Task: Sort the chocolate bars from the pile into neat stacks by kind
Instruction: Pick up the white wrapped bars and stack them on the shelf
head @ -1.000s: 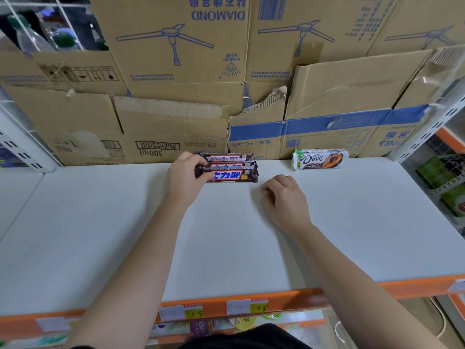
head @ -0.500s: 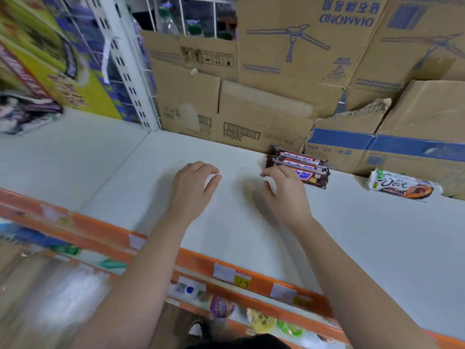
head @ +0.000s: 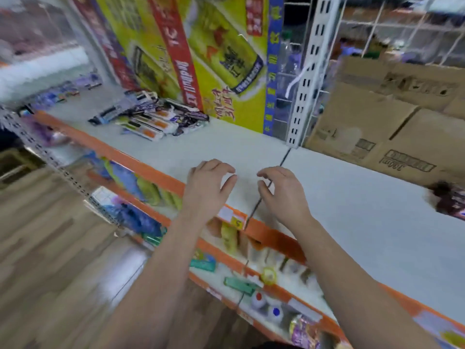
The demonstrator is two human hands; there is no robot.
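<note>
A loose pile of chocolate bars in white, dark and purple wrappers lies on the white shelf at the upper left, in front of a yellow poster. The stack of dark bars shows blurred at the right edge. My left hand and my right hand hover side by side over the shelf's front part, near the seam between two shelf boards. Both hands hold nothing and their fingers are curled and apart. The pile is well to the left of both hands.
Cardboard boxes line the back at right. A white perforated upright stands between the poster and the boxes. The orange shelf edge carries price tags; lower shelves hold packaged goods. A wooden floor lies to the left.
My view has swung left, bringing the pile into sight. Both hands have left the stack of dark bars and moved left along the shelf, with nothing in them.
</note>
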